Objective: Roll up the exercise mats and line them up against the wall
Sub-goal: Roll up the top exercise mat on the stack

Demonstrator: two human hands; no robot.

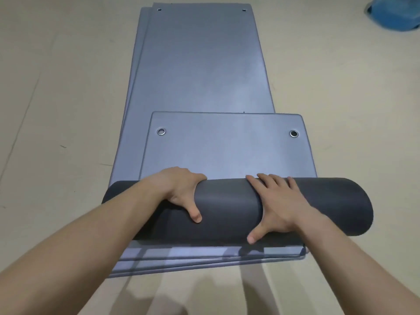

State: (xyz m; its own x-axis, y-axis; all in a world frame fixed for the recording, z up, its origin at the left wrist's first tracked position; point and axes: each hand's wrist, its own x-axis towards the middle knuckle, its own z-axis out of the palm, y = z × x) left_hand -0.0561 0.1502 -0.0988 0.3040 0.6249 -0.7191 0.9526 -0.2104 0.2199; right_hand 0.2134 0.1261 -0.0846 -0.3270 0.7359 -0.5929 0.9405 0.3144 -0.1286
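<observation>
1. Roll [227, 208]: outer face dark charcoal, matt, looks like fine-grained foam.
2. Unrolled flap [227, 146]: blue-grey face, smooth, faint satin sheen, soft rounded edge (apparently the same foam, other side).
3. Eyelets [161, 131]: bright metal rings, glossy.
4. Flat mats [200, 64] beneath: same smooth blue-grey face, dull sheen in pale patches.
5. Floor [68, 87]: beige, matt, smooth, a few dark scuffs.
6. Blue thing [395, 14], far corner: blurred, material unclear.
</observation>
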